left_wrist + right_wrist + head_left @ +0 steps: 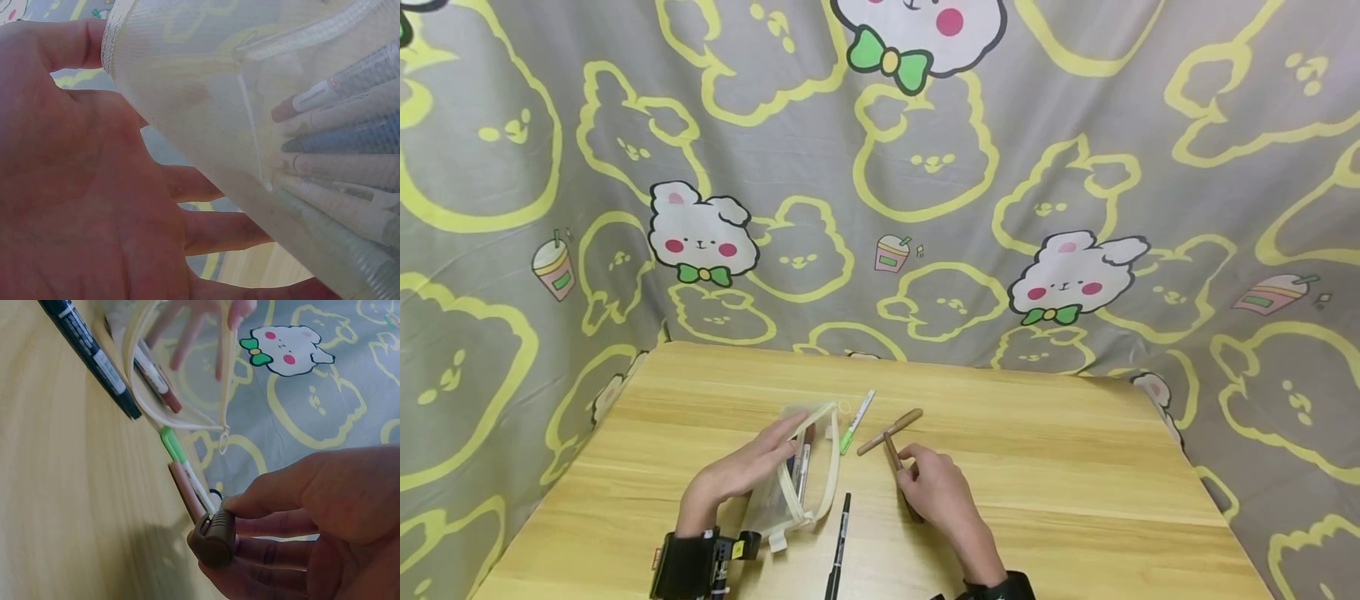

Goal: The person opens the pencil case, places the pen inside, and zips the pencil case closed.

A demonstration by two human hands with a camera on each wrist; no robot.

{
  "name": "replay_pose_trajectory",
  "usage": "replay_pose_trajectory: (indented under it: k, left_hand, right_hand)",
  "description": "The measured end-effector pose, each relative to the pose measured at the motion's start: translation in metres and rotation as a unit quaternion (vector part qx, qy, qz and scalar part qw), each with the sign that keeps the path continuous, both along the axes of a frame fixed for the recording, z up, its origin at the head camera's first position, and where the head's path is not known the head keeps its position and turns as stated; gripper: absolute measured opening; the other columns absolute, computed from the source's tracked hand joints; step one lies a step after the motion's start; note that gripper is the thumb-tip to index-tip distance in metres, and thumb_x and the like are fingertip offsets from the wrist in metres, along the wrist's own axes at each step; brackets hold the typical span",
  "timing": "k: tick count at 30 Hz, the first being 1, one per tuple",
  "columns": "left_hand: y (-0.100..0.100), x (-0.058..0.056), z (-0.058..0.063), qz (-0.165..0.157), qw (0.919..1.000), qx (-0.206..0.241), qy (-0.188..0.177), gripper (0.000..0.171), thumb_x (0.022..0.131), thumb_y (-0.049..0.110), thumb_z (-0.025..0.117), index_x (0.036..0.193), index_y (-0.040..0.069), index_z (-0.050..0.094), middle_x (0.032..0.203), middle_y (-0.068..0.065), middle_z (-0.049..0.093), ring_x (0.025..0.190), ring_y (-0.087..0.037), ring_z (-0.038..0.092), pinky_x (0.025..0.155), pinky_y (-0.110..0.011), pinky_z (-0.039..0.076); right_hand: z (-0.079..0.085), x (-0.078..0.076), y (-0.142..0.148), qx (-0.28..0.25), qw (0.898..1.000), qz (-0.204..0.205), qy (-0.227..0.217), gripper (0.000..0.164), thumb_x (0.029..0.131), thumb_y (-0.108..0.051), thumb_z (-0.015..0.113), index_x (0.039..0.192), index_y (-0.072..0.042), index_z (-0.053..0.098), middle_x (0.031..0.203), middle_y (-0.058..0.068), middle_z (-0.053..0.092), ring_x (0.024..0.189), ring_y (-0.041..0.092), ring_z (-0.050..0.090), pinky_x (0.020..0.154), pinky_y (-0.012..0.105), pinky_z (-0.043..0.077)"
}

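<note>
A see-through mesh zip pouch [767, 502] with a cream rim lies open-mouthed on the table, several pens [344, 109] inside it. My left hand [741, 471] holds its far-left side, thumb at the rim and the other fingers spread behind the mesh. In my right hand [940, 493], thumb and fingers pinch a brown marker [215, 544], its far end slanting toward the pouch side. A second brown marker [907, 419] lies just beyond that end. Between it and the pouch is a white marker with a green cap [859, 419].
A black pen [840, 542] lies on the wooden table [1075, 483], in front of the pouch and between my hands. Behind and at both sides of the table hangs a grey curtain [940, 250] with rabbit drawings.
</note>
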State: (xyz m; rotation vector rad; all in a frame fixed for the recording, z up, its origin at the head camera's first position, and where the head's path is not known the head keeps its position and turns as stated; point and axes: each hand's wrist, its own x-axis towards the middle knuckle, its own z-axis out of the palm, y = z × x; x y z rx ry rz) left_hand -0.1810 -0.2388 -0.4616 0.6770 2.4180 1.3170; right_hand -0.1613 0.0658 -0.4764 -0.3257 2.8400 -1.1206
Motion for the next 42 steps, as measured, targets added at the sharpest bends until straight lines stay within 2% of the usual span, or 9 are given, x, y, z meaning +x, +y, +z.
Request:
replay_pose_trajectory:
  k: [13,19,22,26,30,35,37,38,42]
  left_hand:
    - [-0.002,0.0,0.003,0.011,0.9998,-0.019,-0.003,0.059,0.11,0.019,0.034,0.161,-0.005,0.017,0.164,-0.035,0.011,0.149,-0.058,0.006,0.113,-0.078,0.006]
    - [-0.002,-0.001,0.002,0.008,0.9999,-0.012,0.0,0.058,0.11,0.018,0.035,0.16,-0.006,0.018,0.163,-0.036,0.012,0.148,-0.06,0.006,0.112,-0.079,0.007]
    - [-0.002,-0.001,0.002,0.002,1.0,-0.009,-0.003,0.061,0.111,0.024,0.036,0.16,-0.006,0.016,0.163,-0.037,0.01,0.147,-0.061,0.004,0.11,-0.081,0.006]
    - [-0.001,0.0,0.003,0.005,0.9998,-0.011,-0.013,0.064,0.112,0.03,0.035,0.161,-0.004,0.014,0.164,-0.036,0.008,0.149,-0.058,0.002,0.112,-0.08,0.004]
    - [-0.001,0.0,0.003,0.013,0.9998,-0.012,-0.007,0.059,0.111,0.022,0.035,0.161,-0.005,0.017,0.163,-0.036,0.012,0.149,-0.057,0.006,0.113,-0.078,0.007]
    - [-0.001,0.001,0.003,0.004,0.9999,-0.007,0.008,0.057,0.11,0.017,0.034,0.16,-0.007,0.019,0.161,-0.037,0.017,0.147,-0.059,0.013,0.111,-0.08,0.014]
    - [0.0,0.0,0.003,-0.002,0.9999,-0.003,0.014,0.057,0.11,0.018,0.034,0.159,-0.007,0.019,0.161,-0.037,0.019,0.146,-0.06,0.016,0.109,-0.081,0.017]
    - [0.0,0.0,0.003,-0.005,0.9998,-0.001,0.018,0.057,0.11,0.018,0.034,0.159,-0.007,0.02,0.16,-0.037,0.02,0.146,-0.06,0.017,0.109,-0.081,0.017]
    - [-0.001,-0.001,0.002,-0.008,0.9996,0.004,0.027,0.057,0.109,0.017,0.034,0.159,-0.007,0.022,0.159,-0.037,0.024,0.145,-0.059,0.021,0.108,-0.081,0.021]
  right_hand:
    - [0.0,0.0,-0.01,-0.004,1.0,0.005,-0.011,0.034,0.085,0.001,0.068,0.118,0.002,0.07,0.076,-0.003,0.067,0.058,0.008,0.055,0.047,0.023,0.044]
    - [0.001,0.0,-0.015,-0.029,0.999,0.024,-0.005,0.03,0.085,-0.002,0.071,0.115,0.001,0.073,0.079,-0.004,0.067,0.065,0.008,0.061,0.05,0.023,0.048]
    - [0.002,0.0,-0.021,-0.057,0.997,0.044,-0.005,0.029,0.086,-0.003,0.072,0.115,0.003,0.072,0.081,-0.003,0.067,0.069,0.009,0.065,0.053,0.022,0.052]
    - [0.005,-0.001,-0.036,-0.099,0.993,0.068,-0.017,0.03,0.088,-0.002,0.072,0.117,0.006,0.071,0.083,0.001,0.068,0.068,0.011,0.066,0.054,0.022,0.054]
    - [0.007,-0.007,-0.056,-0.135,0.987,0.077,-0.048,0.034,0.089,-0.001,0.071,0.122,0.01,0.067,0.086,0.004,0.068,0.066,0.011,0.066,0.051,0.024,0.055]
    - [0.004,-0.014,-0.078,-0.183,0.974,0.076,-0.107,0.042,0.091,-0.001,0.069,0.129,0.015,0.061,0.088,0.008,0.071,0.061,0.017,0.068,0.055,0.036,0.06]
    - [0.003,-0.015,-0.086,-0.194,0.972,0.077,-0.112,0.043,0.091,-0.001,0.069,0.13,0.015,0.061,0.089,0.009,0.071,0.059,0.02,0.069,0.056,0.041,0.061]
    - [0.003,-0.016,-0.089,-0.194,0.972,0.076,-0.107,0.042,0.091,-0.002,0.07,0.13,0.014,0.062,0.089,0.008,0.072,0.06,0.021,0.07,0.055,0.04,0.061]
    - [0.003,-0.016,-0.1,-0.227,0.962,0.098,-0.119,0.042,0.092,-0.002,0.069,0.132,0.01,0.062,0.104,0.016,0.073,0.076,0.027,0.074,0.064,0.039,0.063]
